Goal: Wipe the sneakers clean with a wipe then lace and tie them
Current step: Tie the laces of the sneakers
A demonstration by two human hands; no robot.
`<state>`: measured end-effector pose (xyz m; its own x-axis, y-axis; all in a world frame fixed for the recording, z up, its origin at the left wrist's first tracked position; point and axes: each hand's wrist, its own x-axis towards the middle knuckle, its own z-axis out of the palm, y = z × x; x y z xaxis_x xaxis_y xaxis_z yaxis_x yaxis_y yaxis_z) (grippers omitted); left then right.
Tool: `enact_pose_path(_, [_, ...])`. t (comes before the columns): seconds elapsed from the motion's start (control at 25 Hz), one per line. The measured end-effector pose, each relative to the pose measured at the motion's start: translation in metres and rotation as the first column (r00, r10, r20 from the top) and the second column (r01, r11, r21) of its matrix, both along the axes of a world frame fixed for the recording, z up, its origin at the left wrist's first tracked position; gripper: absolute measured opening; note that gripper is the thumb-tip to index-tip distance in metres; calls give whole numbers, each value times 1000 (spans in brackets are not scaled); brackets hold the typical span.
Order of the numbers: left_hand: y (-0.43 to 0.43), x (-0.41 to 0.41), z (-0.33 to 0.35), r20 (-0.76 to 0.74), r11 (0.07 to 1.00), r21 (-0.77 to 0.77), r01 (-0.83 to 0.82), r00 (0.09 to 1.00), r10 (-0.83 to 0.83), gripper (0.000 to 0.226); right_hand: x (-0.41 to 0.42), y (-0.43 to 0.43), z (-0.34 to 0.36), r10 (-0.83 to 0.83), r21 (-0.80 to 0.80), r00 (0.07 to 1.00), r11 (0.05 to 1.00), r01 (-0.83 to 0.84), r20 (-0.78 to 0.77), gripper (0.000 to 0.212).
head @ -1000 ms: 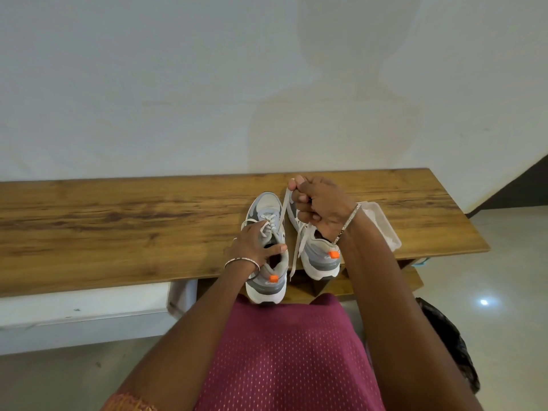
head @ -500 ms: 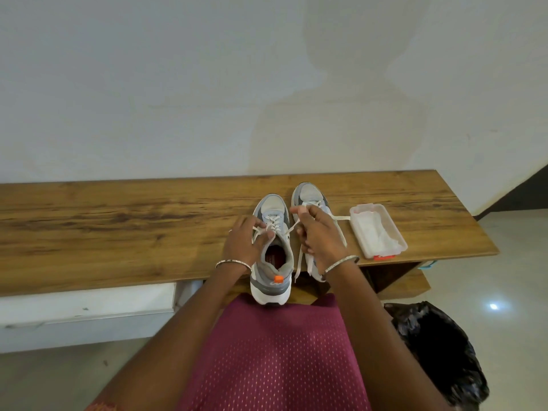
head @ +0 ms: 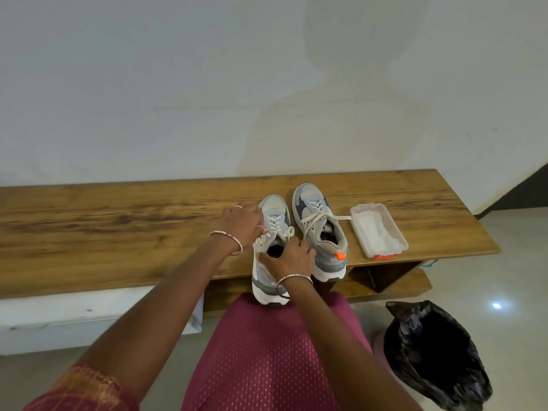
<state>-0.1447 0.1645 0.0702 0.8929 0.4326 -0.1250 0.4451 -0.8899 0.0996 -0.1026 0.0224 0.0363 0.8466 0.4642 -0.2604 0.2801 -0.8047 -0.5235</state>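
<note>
Two grey and white sneakers stand side by side on the wooden bench [head: 118, 232], toes toward the wall. The right sneaker [head: 318, 229] is laced, with a loose white lace end trailing toward the box. The left sneaker [head: 274, 232] juts over the bench's front edge. My left hand [head: 241, 222] rests against its left side by the laces, fingers curled on a lace. My right hand [head: 289, 258] grips the collar and heel of that same sneaker, hiding its heel tab.
A clear plastic box of white wipes [head: 376, 229] sits on the bench right of the sneakers. A bin lined with a black bag [head: 433, 354] stands on the floor at lower right. A white wall backs the bench. My maroon-clad lap fills the foreground.
My right hand let go of the right sneaker's laces and moved down to the left sneaker's heel. My left hand shifted to that sneaker's left side. The view moved left and down.
</note>
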Motion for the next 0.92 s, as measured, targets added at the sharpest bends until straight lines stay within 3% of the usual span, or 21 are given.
enact_pose_path(0.08, [6, 0, 26, -56, 971, -234, -42, 998, 30, 31, -6, 2, -4, 0, -28, 997, 1000, 2, 74, 77])
enact_pose_path(0.16, [10, 1, 47, -100, 860, -497, -118, 992, 78, 34, -9, 4, -6, 13, -57, 992, 998, -6, 122, 75])
enact_pose_path(0.28, [9, 4, 57, -107, 731, -652, -202, 979, 176, 34, -8, 5, -6, 17, -64, 995, 998, -11, 97, 75])
enact_pose_path(0.4, [9, 5, 56, -27, 554, -793, -253, 923, 384, 34, -3, 7, -7, 22, -75, 999, 997, -19, 43, 75])
enact_pose_path(0.48, [7, 4, 55, 3, 581, -775, -248, 919, 395, 34, -2, 7, -7, 23, -79, 999, 997, -20, 43, 72])
enact_pose_path(0.6, [2, 4, 68, 77, 777, -586, -231, 938, 337, 37, 1, 8, -8, 18, -66, 999, 998, -15, 49, 68])
enact_pose_path(0.68, [3, 5, 84, 78, 855, -469, -222, 954, 290, 36, 0, 10, -8, 18, -63, 998, 998, -14, 58, 66])
enact_pose_path(0.76, [8, 6, 92, 74, 813, -538, -223, 948, 309, 34, -1, 12, -10, 18, -67, 997, 998, -14, 69, 65])
enact_pose_path(0.92, [7, 7, 95, 142, 489, -854, -176, 826, 545, 32, 1, 12, -12, 23, -40, 996, 999, -20, 81, 59])
